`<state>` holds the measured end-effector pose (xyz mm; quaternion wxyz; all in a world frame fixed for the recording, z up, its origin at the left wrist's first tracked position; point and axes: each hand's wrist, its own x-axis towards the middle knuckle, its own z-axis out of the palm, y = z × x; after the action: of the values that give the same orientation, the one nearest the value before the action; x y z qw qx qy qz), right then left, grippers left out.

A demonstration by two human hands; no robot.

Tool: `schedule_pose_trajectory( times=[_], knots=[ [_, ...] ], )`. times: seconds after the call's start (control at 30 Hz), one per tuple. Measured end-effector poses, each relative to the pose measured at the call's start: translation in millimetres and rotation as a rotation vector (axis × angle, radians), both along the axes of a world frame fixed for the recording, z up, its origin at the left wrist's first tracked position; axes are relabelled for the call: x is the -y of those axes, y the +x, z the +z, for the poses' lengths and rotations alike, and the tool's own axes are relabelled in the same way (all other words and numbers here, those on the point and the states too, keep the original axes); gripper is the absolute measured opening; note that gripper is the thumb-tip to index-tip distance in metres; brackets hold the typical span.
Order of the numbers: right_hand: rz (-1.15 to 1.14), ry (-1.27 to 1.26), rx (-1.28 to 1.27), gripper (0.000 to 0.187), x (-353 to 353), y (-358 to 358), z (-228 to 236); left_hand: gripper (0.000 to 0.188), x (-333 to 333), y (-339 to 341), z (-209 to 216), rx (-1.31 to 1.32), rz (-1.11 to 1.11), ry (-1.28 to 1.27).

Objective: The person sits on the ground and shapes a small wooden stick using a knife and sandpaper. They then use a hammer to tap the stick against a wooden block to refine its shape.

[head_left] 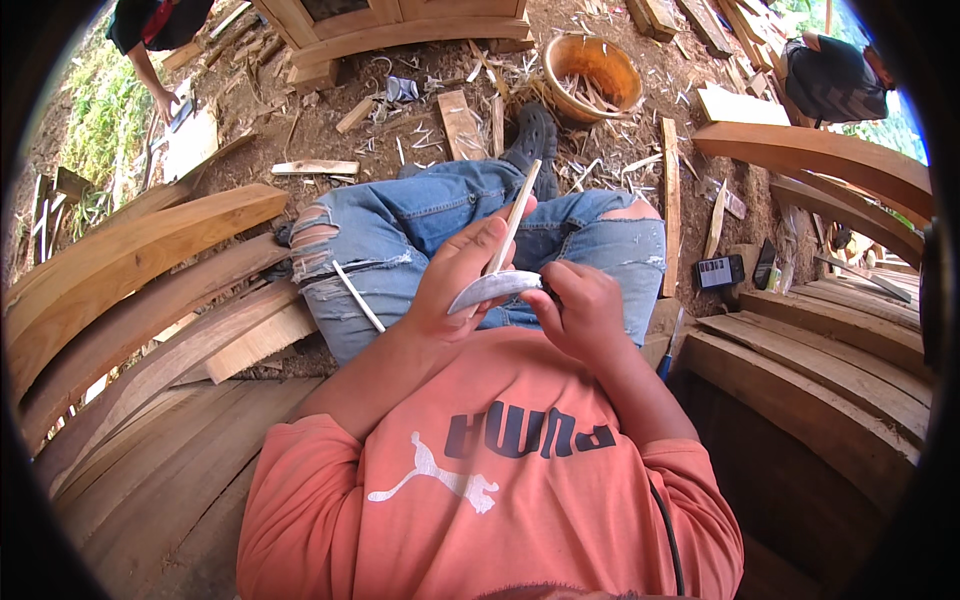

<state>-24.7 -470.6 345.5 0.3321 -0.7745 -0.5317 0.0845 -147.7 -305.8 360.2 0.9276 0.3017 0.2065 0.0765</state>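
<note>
Seated person's left hand (455,285) pinches a thin wooden stick (512,222) upright above the lap; right hand (583,308) grips a curved knife (495,290) against it. The stick looks light and brittle (best held low, near the blade).

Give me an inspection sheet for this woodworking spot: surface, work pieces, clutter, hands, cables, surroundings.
Surface: dirt ground strewn with shavings; person sits among curved planks.
Job's things: thin stick upright in the left hand; curved blade held by the right hand, edge against the stick.
Clutter: offcuts, a sliver on the jeans, basin of wood scraps, phone on the right.
Hands: both closed, left on the stick, right on the blade's handle.
Cables: dark cord down the shirt's right side.
Surroundings: two other people at the top corners, a wooden cabinet, grass at the left edge.
</note>
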Motion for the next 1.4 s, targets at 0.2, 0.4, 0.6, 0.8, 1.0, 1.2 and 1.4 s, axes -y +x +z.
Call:
schedule_pose_trajectory(
  times=[0.2,0.4,0.6,0.8,1.0,1.2,1.4],
  knots=[
    [0.030,0.042,0.008,0.038,0,11,-1,0.054,1,-3,2,0.008,-0.026,0.005],
    [0.015,0.028,0.061,0.038,7,13,-1,0.054,1,-4,2,-0.044,-0.078,0.079],
    [0.080,0.001,0.048,0.039,14,29,4,0.053,2,-3,9,-0.123,-0.114,0.091],
    [0.009,0.022,0.049,0.038,17,34,6,0.053,-19,-17,-14,0.050,-0.156,0.149],
    [-0.111,-0.016,0.094,0.037,17,29,6,0.048,-19,-30,-5,-0.029,-0.253,0.233],
    [-0.146,-0.038,0.132,0.037,16,26,7,0.036,-7,-27,6,-0.201,-0.172,0.498],
    [-0.168,-0.020,0.139,0.036,11,22,10,0.031,1,-21,-2,-0.124,0.026,0.779]
  ],
)
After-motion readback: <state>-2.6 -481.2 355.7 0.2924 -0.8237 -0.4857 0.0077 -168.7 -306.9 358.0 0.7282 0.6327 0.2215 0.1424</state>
